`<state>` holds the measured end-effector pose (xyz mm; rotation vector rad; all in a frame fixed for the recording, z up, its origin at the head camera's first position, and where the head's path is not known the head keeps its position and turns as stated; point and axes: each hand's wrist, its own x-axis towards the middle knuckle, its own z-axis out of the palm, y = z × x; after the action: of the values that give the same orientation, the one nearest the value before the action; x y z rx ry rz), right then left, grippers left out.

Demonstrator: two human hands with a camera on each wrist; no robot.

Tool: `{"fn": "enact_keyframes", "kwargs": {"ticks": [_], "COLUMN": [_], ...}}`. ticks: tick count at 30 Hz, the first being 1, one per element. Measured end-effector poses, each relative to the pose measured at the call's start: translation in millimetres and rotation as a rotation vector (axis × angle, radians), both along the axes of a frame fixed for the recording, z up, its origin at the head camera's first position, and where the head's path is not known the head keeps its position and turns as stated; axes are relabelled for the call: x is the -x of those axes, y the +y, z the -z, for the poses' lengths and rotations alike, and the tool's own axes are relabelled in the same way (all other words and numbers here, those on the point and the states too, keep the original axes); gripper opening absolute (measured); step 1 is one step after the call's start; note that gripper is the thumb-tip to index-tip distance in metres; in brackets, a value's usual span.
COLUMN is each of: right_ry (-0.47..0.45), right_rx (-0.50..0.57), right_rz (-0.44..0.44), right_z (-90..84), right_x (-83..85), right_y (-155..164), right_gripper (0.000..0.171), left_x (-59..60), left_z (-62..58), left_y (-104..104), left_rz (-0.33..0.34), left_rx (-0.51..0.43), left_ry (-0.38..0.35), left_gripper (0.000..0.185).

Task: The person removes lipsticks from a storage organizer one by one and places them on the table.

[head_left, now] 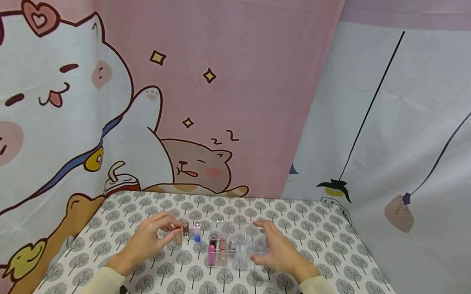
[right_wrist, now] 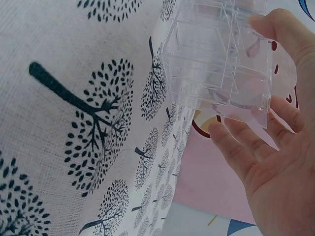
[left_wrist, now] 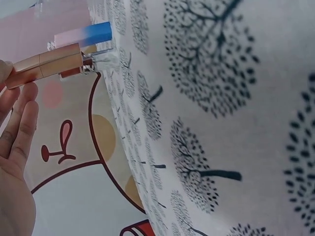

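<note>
My left hand (head_left: 150, 236) pinches a rose-gold lipstick tube (left_wrist: 49, 65) between thumb and fingertips, just above the patterned cloth. Close behind it stand a pink-to-blue lipstick (head_left: 197, 233) and a brown lipstick (head_left: 185, 228). A clear divided organizer (right_wrist: 197, 59) sits to the right of these, and my right hand (head_left: 278, 251) grips its right end, thumb on the near side and fingers at the far side. Its left compartments hold several lipsticks, among them a bright pink one (head_left: 211, 255) at the front left and a dark one (head_left: 213, 240) behind.
The table is covered with a white cloth (head_left: 220, 291) printed with grey trees. A hanging with cartoon cats (head_left: 243, 71) rises behind its far edge, and more printed fabric (head_left: 434, 139) borders the right side.
</note>
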<state>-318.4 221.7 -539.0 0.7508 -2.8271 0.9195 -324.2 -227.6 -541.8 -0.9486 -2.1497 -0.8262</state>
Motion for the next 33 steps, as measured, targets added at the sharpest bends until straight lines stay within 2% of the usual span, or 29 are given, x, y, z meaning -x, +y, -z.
{"fn": "enact_keyframes", "kwargs": {"ticks": [10, 26, 33], "right_ry": [-0.013, -0.013, -0.025], "right_rx": [0.012, 0.014, 0.005], "right_rz": [-0.001, -0.009, 0.0], "right_z": [0.2, -3.8, -0.2], "right_x": [-1.9, 0.3, 2.1], "right_y": [0.3, 1.3, 1.1], "right_gripper": [0.107, 0.108, 0.109], "left_x": [5.9, 12.9, 16.1], "left_z": [9.9, 11.6, 13.2], "left_y": [-6.3, -8.0, -8.1], "left_rz": [-0.046, -0.149, -0.17], "left_rx": [0.027, 0.039, 0.042], "left_ry": [-0.059, -0.206, -0.212], "left_gripper": [0.024, 0.024, 0.024]}}
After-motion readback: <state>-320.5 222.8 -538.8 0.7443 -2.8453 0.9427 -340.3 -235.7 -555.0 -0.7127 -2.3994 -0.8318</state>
